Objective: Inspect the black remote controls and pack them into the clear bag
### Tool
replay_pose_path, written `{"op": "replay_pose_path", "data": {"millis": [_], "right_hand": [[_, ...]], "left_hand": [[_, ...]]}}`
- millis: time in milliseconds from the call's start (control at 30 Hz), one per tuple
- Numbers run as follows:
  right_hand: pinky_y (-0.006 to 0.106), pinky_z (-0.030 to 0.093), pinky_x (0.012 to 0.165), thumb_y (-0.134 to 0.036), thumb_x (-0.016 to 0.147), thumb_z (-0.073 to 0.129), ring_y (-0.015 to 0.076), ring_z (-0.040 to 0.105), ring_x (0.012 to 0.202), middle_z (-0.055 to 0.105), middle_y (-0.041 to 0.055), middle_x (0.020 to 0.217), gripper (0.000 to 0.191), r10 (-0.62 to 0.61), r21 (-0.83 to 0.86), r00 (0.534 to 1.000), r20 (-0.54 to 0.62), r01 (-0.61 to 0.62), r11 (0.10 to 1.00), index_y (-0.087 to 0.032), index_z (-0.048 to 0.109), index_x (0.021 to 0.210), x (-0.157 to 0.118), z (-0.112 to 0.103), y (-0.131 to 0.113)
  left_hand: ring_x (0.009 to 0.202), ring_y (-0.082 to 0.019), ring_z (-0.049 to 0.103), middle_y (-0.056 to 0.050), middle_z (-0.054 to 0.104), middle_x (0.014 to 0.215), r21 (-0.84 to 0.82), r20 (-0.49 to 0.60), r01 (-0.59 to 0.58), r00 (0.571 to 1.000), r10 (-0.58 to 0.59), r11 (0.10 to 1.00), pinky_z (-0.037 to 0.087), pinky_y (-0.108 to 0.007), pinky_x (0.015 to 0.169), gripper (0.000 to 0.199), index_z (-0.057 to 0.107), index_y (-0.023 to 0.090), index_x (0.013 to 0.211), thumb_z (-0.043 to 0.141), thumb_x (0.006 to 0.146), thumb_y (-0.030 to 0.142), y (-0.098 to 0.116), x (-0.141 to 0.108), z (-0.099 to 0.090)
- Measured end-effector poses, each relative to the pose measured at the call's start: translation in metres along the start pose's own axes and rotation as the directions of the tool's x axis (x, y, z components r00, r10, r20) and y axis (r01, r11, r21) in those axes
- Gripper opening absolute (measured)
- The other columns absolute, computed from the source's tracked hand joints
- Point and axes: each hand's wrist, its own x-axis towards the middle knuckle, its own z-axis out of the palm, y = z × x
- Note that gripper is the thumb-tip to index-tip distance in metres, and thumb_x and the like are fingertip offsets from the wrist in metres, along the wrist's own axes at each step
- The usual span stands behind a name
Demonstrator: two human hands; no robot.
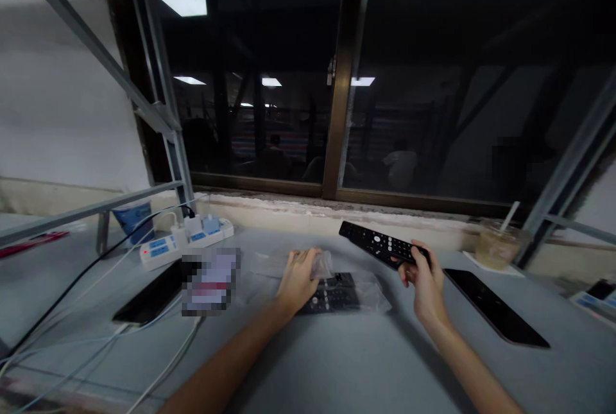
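My right hand (426,282) grips a long black remote control (375,241) by its near end, thumb on top. The remote is raised above the table, its button side showing and its far end pointing to the left. My left hand (301,278) is closed on a crumpled clear plastic bag (323,265), its fingertips partly hidden. Just below that hand, more black remotes (339,293) with light buttons lie on the grey table (366,369) in clear plastic wrapping. How many there are I cannot tell.
A black phone (495,308) lies at right, near a drink cup with a straw (498,244). At left are another black phone (154,292), a blurred-out phone (212,282), white power strips (163,250), a blue cup (135,221) and trailing cables. Metal posts and a window stand behind.
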Motion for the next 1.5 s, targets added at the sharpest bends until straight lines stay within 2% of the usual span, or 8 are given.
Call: {"op": "replay_pose_path", "data": {"millis": [200,400,567,700,867,1067,1333,1500], "right_hand": [[0.018,0.023,0.032,-0.04,0.068,0.057,0.0083,0.039,0.031,0.052,-0.0056,0.041,0.029,0.066,0.014,0.998,-0.017,-0.066,0.998,-0.02,0.054,0.089,0.003,-0.003,0.0],[0.02,0.023,0.033,-0.035,0.067,0.054,0.009,0.038,0.031,0.048,-0.0063,0.038,0.023,0.074,-0.054,0.997,0.027,-0.073,0.996,-0.019,0.054,0.084,-0.001,-0.001,-0.002],[0.02,0.025,0.034,-0.038,0.069,0.054,0.0095,0.039,0.032,0.049,-0.0061,0.039,0.025,0.073,-0.107,0.994,0.083,-0.064,0.992,-0.02,0.052,0.086,-0.002,-0.002,-0.002],[0.021,0.026,0.034,-0.042,0.07,0.055,0.0098,0.04,0.033,0.048,-0.0064,0.04,0.027,0.035,-0.161,0.996,0.081,-0.021,0.987,-0.02,0.052,0.085,-0.003,-0.001,-0.004],[0.021,0.028,0.034,-0.042,0.072,0.055,0.0101,0.04,0.033,0.048,-0.0063,0.04,0.026,0.001,-0.224,0.993,0.116,0.025,0.974,-0.02,0.053,0.086,-0.004,0.001,-0.003],[0.021,0.028,0.033,-0.046,0.073,0.055,0.0104,0.041,0.032,0.049,-0.0058,0.041,0.029,0.035,-0.224,0.99,0.135,-0.004,0.975,-0.02,0.052,0.085,-0.005,0.001,-0.003],[0.021,0.032,0.033,-0.049,0.078,0.048,0.0132,0.048,0.036,0.053,-0.0044,0.044,0.03,0.095,-0.183,0.954,0.283,-0.044,0.982,-0.022,0.05,0.087,-0.009,0.0,-0.002],[0.023,0.036,0.034,-0.053,0.078,0.044,0.0161,0.053,0.04,0.058,-0.002,0.048,0.033,0.119,-0.092,0.922,0.369,-0.091,0.992,-0.022,0.048,0.09,-0.008,-0.001,0.002]], "left_hand": [[0.094,-0.019,0.055,-0.001,0.061,0.097,0.071,0.012,-0.032,0.999,0.032,0.997,0.035,-0.034,0.09,0.038,0.045,0.022,0.102,0.052,0.069,0.003,0.007,-0.002,0.001],[0.097,-0.017,0.056,-0.001,0.062,0.105,0.055,0.008,-0.111,0.994,0.11,0.992,0.033,-0.033,0.092,0.041,0.045,0.022,0.106,0.055,0.07,0.006,0.01,-0.003,0.0],[0.097,-0.018,0.056,-0.001,0.062,0.105,0.049,-0.002,-0.17,0.985,0.17,0.984,0.032,-0.034,0.09,0.038,0.047,0.023,0.108,0.061,0.073,0.022,0.011,-0.005,-0.001],[0.094,-0.019,0.056,-0.001,0.063,0.099,0.016,0.03,-0.188,0.982,0.187,0.982,0.03,-0.036,0.09,0.028,0.053,0.023,0.1,0.06,0.073,0.029,0.012,-0.005,0.0],[0.093,-0.018,0.058,0.0,0.065,0.099,-0.024,0.063,-0.177,0.982,0.178,0.984,0.029,-0.036,0.09,0.026,0.054,0.022,0.097,0.06,0.073,0.029,0.013,-0.005,0.001],[0.091,-0.018,0.059,0.0,0.066,0.096,-0.028,0.12,-0.16,0.979,0.162,0.987,0.032,-0.035,0.086,0.027,0.053,0.022,0.098,0.06,0.073,0.03,0.014,-0.006,0.003],[0.09,-0.018,0.058,-0.001,0.065,0.096,-0.027,0.162,-0.149,0.975,0.151,0.988,0.034,-0.034,0.084,0.024,0.054,0.02,0.092,0.062,0.073,0.032,0.019,-0.006,0.0],[0.087,-0.018,0.058,-0.001,0.063,0.092,0.029,0.113,-0.109,0.988,0.106,0.994,0.034,-0.034,0.085,0.023,0.055,0.02,0.089,0.063,0.07,0.03,0.019,-0.006,-0.001]]}}
